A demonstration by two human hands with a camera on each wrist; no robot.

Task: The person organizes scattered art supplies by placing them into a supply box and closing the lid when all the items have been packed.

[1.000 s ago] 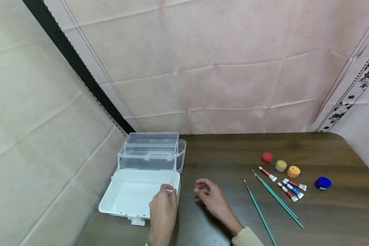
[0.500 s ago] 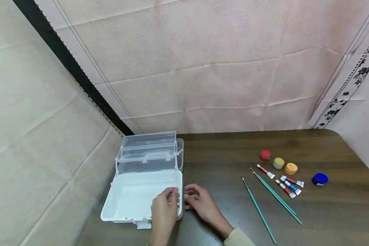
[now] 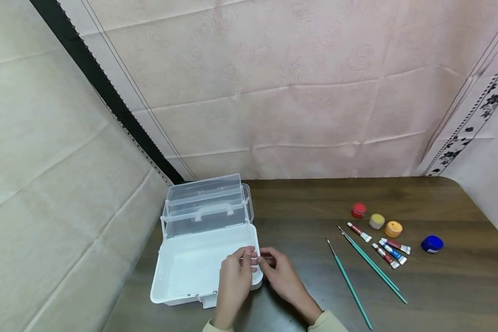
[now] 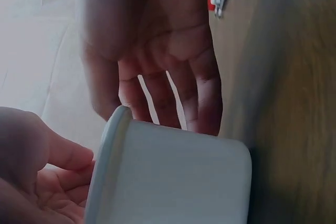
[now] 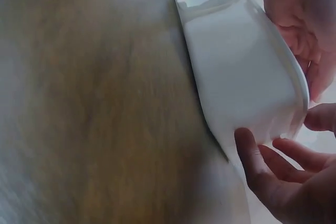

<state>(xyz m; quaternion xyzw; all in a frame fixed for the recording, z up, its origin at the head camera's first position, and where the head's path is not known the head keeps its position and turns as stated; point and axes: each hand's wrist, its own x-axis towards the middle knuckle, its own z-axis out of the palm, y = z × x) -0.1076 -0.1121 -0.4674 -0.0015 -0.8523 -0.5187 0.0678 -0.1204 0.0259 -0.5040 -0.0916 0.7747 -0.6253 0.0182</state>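
Observation:
A white plastic box [image 3: 186,267] with its clear lid [image 3: 205,203] swung up stands on the table at the left. My right hand [image 3: 284,276] grips the box's right wall near the front corner; in the right wrist view its fingers [image 5: 252,153] lie against the outer wall and a tip reaches the rim. Inside the same wall is my left hand [image 3: 235,279], fingers curled and the thumb [image 4: 73,155] meeting a finger right at the rim. I cannot tell whether the left hand holds anything; the wall partly hides its fingers in the right wrist view.
Teal paintbrushes [image 3: 350,286] lie right of my hands. Beyond them are several small paint tubes [image 3: 392,252] and paint pots with red [image 3: 358,210], yellow [image 3: 376,221], orange [image 3: 394,228] and blue [image 3: 432,244] lids. Pale cloth walls [image 3: 299,115] enclose the dark wooden table.
The box has shifted right and turned slightly, its lid with it. My left hand has moved right along with it. My right hand has come left, from beside the box onto its right wall.

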